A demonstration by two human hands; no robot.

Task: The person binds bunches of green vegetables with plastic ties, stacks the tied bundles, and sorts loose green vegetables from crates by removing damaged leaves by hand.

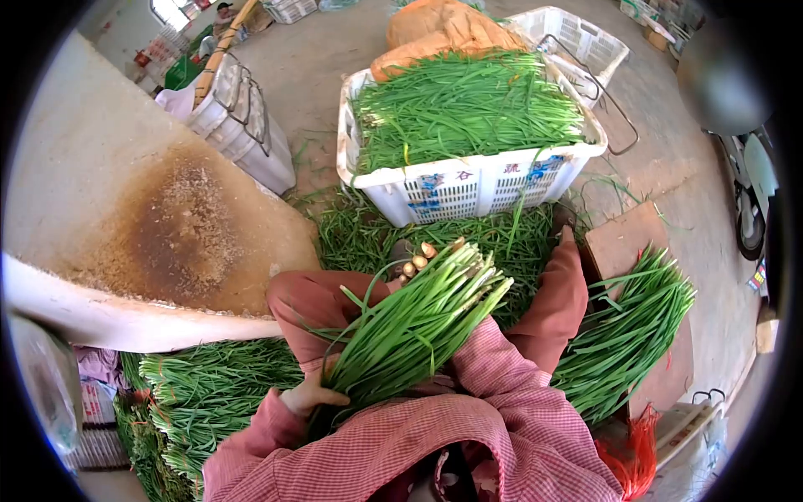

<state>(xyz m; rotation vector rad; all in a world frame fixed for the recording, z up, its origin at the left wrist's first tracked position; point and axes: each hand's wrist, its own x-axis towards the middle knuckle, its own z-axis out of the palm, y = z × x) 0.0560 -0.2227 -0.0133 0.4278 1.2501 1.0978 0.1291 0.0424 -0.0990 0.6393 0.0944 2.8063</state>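
A thick bunch of garlic chives (410, 322) lies slantwise across my lap, pale cut ends up and to the right. My left hand (313, 393) is closed around its leafy lower end. My right hand (416, 263) reaches under the bunch; only its curled fingertips show past the far side, wrapped around the stems near the pale ends. The palm is hidden. To my right, another pile of chives (623, 339) rests on a brown board (627, 238). At my left, bundled chives (222, 402) are stacked, with reddish ties on some.
Ahead stands a white plastic crate (481, 186) full of chives, an orange cloth (447, 33) at its back. Loose leaves (360, 238) cover the floor around my feet. A stained pale slab (92, 201) borders the left. Red strings (631, 460) hang at lower right.
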